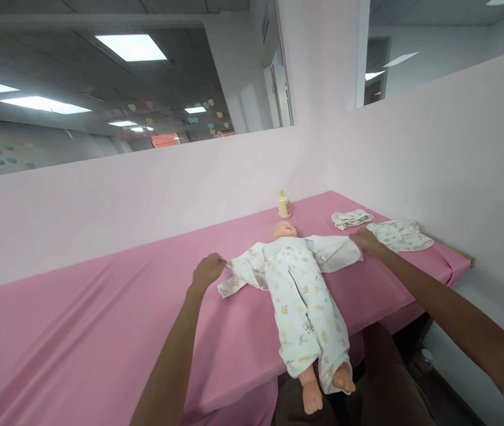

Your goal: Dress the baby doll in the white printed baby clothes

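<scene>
A baby doll [283,229] lies on its back on the pink-covered table, its feet hanging over the front edge. White patterned baby trousers [318,305] cover its legs. Over its chest a white baby shirt [252,265] is spread, with the sleeves stretched out to both sides. My left hand [208,270] is closed in a pinch on the shirt's left side, near the sleeve. On the other side, my right hand [366,240] pinches the end of the opposite sleeve. The doll's arms are hidden by the cloth.
Behind the doll's head stands a cream bottle [284,205]. Folded white patterned cloth [352,219] and another patterned baby garment [400,235] lie at the right back. The pink tablecloth [114,319] has creases on the left. White walls [447,160] with windows rise behind and to the right.
</scene>
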### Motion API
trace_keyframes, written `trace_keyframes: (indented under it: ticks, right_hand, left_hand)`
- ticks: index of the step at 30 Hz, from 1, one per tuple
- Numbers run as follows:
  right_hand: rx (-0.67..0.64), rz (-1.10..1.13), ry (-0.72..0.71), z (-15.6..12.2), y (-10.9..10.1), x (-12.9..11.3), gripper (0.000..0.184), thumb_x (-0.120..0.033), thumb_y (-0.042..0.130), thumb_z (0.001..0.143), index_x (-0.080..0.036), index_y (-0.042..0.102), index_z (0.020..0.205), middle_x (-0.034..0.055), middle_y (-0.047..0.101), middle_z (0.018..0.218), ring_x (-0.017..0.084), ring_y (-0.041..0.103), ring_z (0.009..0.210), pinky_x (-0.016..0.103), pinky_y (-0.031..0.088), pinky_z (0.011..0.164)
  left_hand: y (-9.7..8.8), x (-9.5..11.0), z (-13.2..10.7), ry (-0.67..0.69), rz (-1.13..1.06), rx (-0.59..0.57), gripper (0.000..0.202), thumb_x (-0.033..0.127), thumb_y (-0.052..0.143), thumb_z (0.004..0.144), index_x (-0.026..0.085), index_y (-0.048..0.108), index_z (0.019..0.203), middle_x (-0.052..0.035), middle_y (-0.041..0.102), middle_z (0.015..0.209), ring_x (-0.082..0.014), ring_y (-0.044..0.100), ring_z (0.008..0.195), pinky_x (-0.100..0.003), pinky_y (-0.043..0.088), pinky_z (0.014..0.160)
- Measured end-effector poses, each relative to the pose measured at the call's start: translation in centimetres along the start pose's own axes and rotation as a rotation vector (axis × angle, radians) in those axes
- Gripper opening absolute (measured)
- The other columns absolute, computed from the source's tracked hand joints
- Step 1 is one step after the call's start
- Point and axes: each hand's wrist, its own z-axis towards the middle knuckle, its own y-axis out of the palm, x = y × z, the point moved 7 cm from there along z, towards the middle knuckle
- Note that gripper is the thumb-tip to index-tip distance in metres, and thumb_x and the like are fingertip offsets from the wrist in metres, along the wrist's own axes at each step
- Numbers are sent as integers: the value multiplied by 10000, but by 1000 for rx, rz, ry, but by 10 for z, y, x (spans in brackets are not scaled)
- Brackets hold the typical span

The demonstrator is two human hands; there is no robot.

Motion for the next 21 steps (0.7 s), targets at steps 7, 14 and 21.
trace_keyframes:
  ticks: [7,14,21]
  right_hand:
    - [-31,-122,-187,-15,26,-55,109,-206,452,788,-191,519,703,83,629,825,204,570,786,282,372,657]
    - [-141,-185,-697,-64,70,-179,204,-225,437,848,-161,612,931,124,648,1066,243,566,998,347,400,878]
    - [-363,-416,-911,-68,122,-237,328,-286,447,881,-125,589,1129,149,610,1204,277,553,1124,375,408,934]
  left_hand:
    - [34,50,0,351,-273,-65,653,528,570,789,201,426,1335,-124,518,1347,-232,555,1145,-277,454,808]
    - [44,66,21,345,-146,70,298,381,410,882,201,405,645,-3,537,675,-159,506,675,-259,328,602]
    - [54,31,46,109,-294,177,369,417,290,915,209,290,610,4,451,610,-128,463,599,-231,314,539]
